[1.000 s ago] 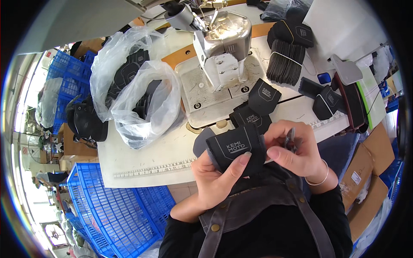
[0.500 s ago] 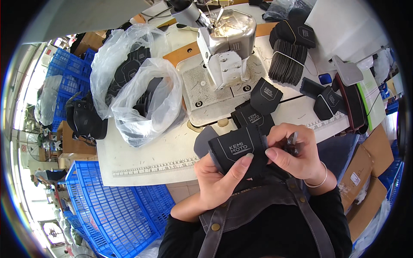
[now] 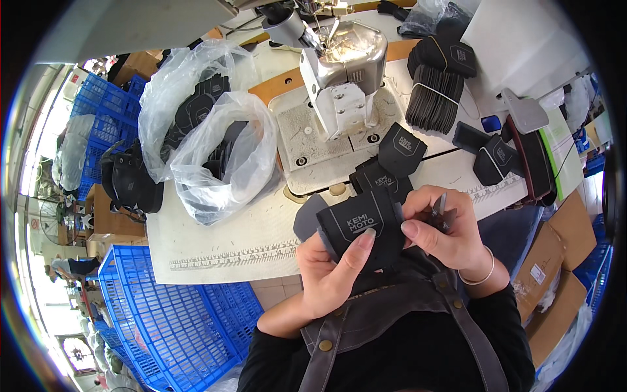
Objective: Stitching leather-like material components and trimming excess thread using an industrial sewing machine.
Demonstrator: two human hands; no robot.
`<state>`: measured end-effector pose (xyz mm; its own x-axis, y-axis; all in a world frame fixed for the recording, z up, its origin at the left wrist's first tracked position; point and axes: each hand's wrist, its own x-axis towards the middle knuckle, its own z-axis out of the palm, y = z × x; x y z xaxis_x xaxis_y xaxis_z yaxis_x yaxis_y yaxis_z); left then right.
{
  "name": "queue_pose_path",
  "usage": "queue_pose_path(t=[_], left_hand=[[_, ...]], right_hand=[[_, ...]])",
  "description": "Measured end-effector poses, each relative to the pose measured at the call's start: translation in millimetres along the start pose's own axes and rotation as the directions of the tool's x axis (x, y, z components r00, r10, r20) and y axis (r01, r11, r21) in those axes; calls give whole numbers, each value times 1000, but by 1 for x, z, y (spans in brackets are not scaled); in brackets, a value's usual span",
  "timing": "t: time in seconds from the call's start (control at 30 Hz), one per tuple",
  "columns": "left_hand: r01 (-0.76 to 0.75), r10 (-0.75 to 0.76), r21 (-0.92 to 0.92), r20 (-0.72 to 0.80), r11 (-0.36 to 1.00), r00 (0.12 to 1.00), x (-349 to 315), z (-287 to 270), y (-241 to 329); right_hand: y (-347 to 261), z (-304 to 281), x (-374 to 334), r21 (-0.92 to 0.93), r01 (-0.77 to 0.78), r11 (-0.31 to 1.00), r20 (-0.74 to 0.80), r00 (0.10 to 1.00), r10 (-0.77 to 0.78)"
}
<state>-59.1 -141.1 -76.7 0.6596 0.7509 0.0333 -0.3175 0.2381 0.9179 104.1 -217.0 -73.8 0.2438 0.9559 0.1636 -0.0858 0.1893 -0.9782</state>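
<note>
In front of my chest, a black fabric piece (image 3: 361, 219) with light printing and a grey seam line is held up. My left hand (image 3: 332, 269) grips its lower left part, thumb across the front and fingers behind. At its right edge, the thumb and forefinger of my right hand (image 3: 450, 228) pinch together. Small metal thread snips (image 3: 441, 213) are tucked in that same hand, blades pointing up. Just beyond the held piece, similar black pieces (image 3: 402, 149) lie overlapping on the white table (image 3: 228, 245). A dark grey rounded piece (image 3: 309, 217) sits to its left.
A sewing machine (image 3: 346, 72) stands beyond my hands. Clear plastic bags (image 3: 225, 189) holding black pieces lie at left. Banded stacks of black pieces (image 3: 434, 98) are at back right, near a dark red case (image 3: 532, 163). Blue crates (image 3: 176, 326) and a cardboard box (image 3: 542, 261) flank me.
My left thumb has shifted slightly left and up on the fabric piece. The snips have turned a little in my right hand, showing more of their blades. The hold is otherwise the same.
</note>
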Motion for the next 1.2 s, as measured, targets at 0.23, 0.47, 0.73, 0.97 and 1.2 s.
queue_pose_path(t=[0.23,0.47,0.73,0.97,1.2], left_hand=[[47,-47,34,16,998,999,-1,-1,1],[11,-13,68,37,998,999,3,0,-2],[92,-106,105,133,990,985,6,-5,9],[-110,297,604,-219,790,930,39,-62,59],[-347,522,526,-227,776,822,89,-114,132]], right_hand=[[-1,-1,0,17,-7,1000,1,1000,7],[-1,-3,-1,18,-12,1000,-9,1000,12],[-9,2,-1,60,-127,990,-36,991,130],[5,-12,-6,-12,-114,993,-45,992,114],[3,-9,-9,-10,-82,997,-22,996,82]])
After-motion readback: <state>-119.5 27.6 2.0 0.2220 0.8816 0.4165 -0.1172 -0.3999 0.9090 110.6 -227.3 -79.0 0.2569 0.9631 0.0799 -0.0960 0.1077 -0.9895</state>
